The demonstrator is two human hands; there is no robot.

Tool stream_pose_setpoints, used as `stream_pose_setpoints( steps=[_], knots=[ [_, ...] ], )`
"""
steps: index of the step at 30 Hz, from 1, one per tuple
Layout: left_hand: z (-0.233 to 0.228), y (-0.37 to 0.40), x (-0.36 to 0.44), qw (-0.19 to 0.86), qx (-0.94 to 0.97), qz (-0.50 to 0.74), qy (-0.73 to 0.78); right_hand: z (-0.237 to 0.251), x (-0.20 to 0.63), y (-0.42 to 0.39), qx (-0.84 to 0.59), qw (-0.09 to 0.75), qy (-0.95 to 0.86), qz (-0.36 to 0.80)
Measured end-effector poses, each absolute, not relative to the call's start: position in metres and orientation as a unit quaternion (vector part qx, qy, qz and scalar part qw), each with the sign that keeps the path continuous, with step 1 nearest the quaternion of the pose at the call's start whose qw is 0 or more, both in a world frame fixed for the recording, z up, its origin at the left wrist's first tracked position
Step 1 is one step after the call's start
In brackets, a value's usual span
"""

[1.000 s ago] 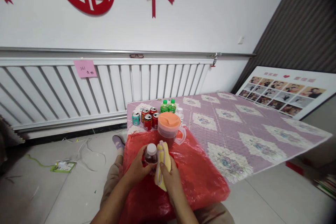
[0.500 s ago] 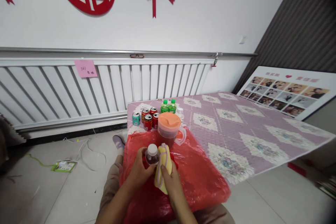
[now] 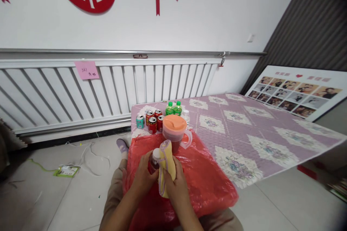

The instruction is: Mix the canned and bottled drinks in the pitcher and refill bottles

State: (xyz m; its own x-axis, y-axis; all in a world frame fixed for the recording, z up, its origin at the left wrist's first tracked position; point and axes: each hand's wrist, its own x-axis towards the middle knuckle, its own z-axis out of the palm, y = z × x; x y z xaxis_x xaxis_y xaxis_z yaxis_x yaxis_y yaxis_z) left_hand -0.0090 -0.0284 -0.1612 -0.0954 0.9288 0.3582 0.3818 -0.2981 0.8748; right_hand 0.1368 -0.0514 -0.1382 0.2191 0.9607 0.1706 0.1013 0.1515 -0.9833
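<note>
My left hand (image 3: pixel 144 171) is closed around a clear bottle (image 3: pixel 154 162) with a white cap, held upright over the red plastic sheet (image 3: pixel 206 177). My right hand (image 3: pixel 176 184) grips a folded yellow cloth (image 3: pixel 167 164) with purple edging. The cloth lies against the bottle's right side and hides part of it. Just beyond both hands stands a clear plastic pitcher (image 3: pixel 173 135) with an orange lid and a handle on its right, dark contents inside.
Several red cans (image 3: pixel 152 125) and a teal can (image 3: pixel 140 121) stand behind the pitcher's left. Two green bottles (image 3: pixel 173 109) and a white-capped bottle (image 3: pixel 185 116) are behind it. A floral purple cover (image 3: pixel 260 130) spreads right. A power strip (image 3: pixel 66 171) lies on the floor.
The yellow cloth has moved up and left, across the bottle's cap and side. The bottle has shifted slightly left in my left hand. The pitcher and cans stay in place.
</note>
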Motion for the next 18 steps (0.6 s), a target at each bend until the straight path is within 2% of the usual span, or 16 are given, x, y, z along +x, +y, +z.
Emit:
stream_pose_setpoints(
  steps=[9,15,18],
  knots=[
    [-0.154,-0.035,-0.013,0.354,0.604,0.480,0.528,-0.168,0.149,-0.037,-0.543,0.524,-0.497,0.428],
    [-0.159,-0.035,-0.008,0.343,0.592,0.504,0.528,-0.133,0.143,-0.040,-0.538,0.558,-0.483,0.407],
    [-0.160,-0.035,-0.006,0.336,0.591,0.503,0.534,-0.107,0.141,-0.039,-0.491,0.585,-0.557,0.327]
  ],
)
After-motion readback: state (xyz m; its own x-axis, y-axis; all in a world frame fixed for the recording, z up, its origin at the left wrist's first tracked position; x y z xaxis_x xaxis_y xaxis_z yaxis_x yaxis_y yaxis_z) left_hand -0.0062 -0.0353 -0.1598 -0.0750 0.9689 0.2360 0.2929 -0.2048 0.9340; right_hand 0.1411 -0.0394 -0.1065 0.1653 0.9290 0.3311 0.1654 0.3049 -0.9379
